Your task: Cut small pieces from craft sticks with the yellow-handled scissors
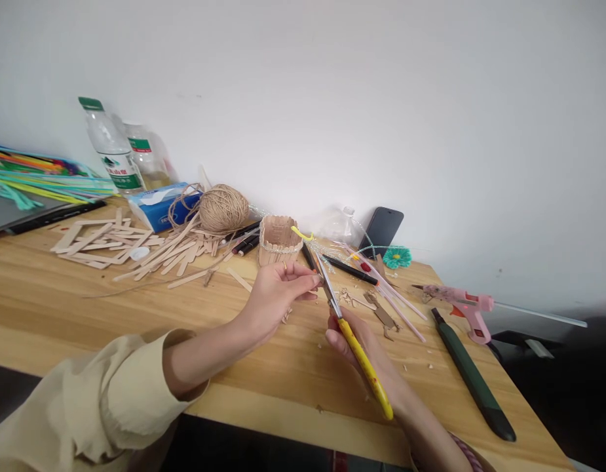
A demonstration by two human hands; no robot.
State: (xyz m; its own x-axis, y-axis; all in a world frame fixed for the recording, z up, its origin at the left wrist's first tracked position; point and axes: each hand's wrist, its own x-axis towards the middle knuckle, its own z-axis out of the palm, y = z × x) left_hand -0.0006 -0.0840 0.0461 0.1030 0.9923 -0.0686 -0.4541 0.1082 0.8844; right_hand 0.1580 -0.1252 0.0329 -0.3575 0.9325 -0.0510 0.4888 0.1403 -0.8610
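Note:
My right hand [358, 331] is closed around scissors with yellow handles [364, 367]. Their metal blades point up and away from me, close together near the fingertips of my left hand. My left hand [278, 288] is in a pinch, thumb against fingers, beside the blades. Whatever sits between those fingertips is too small to make out. Just beyond my left hand stands a small cup made of wooden craft sticks [280, 241], with a sparkly band around it. A bent yellow pipe cleaner [303, 234] shows at the cup's right edge.
Loose craft sticks [179, 257], a twine ball [224, 208], a blue tissue pack [162, 208] and bottles [116, 157] lie left. On the right are a phone [381, 231], teal crocheted flower [397, 257], pink glue gun [462, 305] and dark green cutter [472, 373]. Wood scraps litter the middle.

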